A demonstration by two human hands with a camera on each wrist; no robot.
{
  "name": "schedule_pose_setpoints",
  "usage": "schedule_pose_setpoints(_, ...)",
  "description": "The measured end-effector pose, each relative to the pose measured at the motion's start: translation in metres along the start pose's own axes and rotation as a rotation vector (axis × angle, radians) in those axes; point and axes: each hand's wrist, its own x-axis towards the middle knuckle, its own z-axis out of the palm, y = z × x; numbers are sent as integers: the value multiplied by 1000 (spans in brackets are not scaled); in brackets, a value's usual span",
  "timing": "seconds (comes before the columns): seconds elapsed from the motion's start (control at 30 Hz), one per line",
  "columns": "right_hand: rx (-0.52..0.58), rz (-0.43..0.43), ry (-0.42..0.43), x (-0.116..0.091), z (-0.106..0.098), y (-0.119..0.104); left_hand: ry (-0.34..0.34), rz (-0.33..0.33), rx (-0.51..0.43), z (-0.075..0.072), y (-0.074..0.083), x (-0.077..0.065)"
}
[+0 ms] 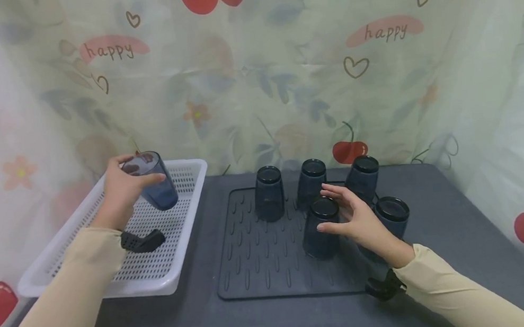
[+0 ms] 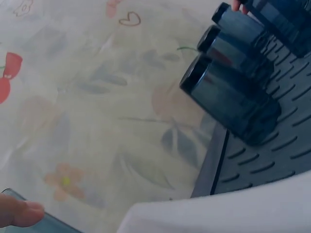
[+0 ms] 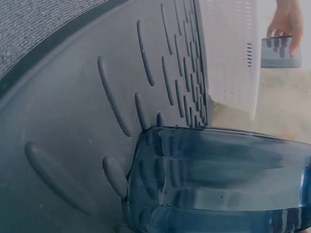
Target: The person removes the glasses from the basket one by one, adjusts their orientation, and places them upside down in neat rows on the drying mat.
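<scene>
In the head view, my left hand [image 1: 122,186] grips a blue-tinted drinking glass [image 1: 162,192] by its side, tilted above the white basket [image 1: 200,191]. That same glass [image 2: 48,221] shows only in part in the left wrist view, with a fingertip on it. My right hand [image 1: 359,222] is round an upside-down dark blue glass [image 1: 320,240] at the front of the drying mat [image 1: 250,282]. The thumb lies across its front and the fingers are behind it. In the right wrist view, this glass [image 3: 218,174] has its rim down at the ridged mat.
Upside-down glasses stand about the mat: one at the back left [image 1: 269,197], one at the back middle [image 1: 309,185], one at the back right [image 1: 363,179] and one to the right [image 1: 393,216], partly behind my right hand. A patterned curtain [image 1: 253,79] hangs behind the grey table [image 1: 202,324].
</scene>
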Motion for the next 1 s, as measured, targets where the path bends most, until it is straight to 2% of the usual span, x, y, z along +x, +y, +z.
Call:
schedule_pose_setpoints(0.23,24,-22,14,-2,-4,-4,95,-42,-70,5,9,-10)
schedule_pose_setpoints(0.33,44,-37,20,-3,-6,-8,147,-14,-114,7,13,-14)
schedule_pose_setpoints(0.47,72,-65,40,-3,-8,-13,183,36,-169,9,19,-21)
schedule_pose_setpoints(0.67,105,-106,66,-2,-12,-17,173,101,-288,14,27,-35)
schedule_pose_setpoints(1.0,125,-155,98,-3,-12,-25,115,184,-365,28,36,-58)
